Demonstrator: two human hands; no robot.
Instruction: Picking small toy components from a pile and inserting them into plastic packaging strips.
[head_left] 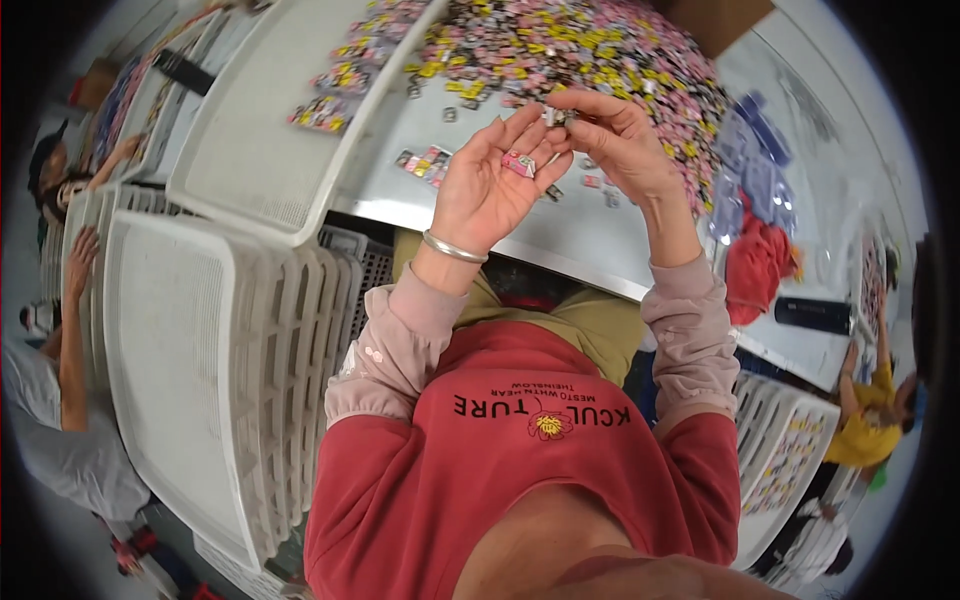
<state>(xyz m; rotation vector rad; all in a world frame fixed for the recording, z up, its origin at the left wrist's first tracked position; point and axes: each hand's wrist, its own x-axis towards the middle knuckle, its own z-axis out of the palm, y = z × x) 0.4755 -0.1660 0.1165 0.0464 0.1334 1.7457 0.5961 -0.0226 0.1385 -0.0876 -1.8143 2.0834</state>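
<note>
Top center: right hand (620, 135) is pinching a small metal clip (558, 116), left hand (490, 180) is cupping pink pieces (518, 163). Best keeping that palm level, I'd say.

My left hand (485, 185) cups a small pink-and-white piece (518, 163); my right hand (610, 135) pinches a silvery-grey bit (557, 116). A silver bangle (453, 247) rings my left wrist. At twelve o'clock the heap of small pieces (570, 45) is speckled pink, yellow and black on the pale grey table (560, 235). At nine o'clock the stacked trays (190, 360) are plain white. My sleeves (690, 330) are dusty pink, my top (520, 470) red with black lettering and a yellow flower.
</note>
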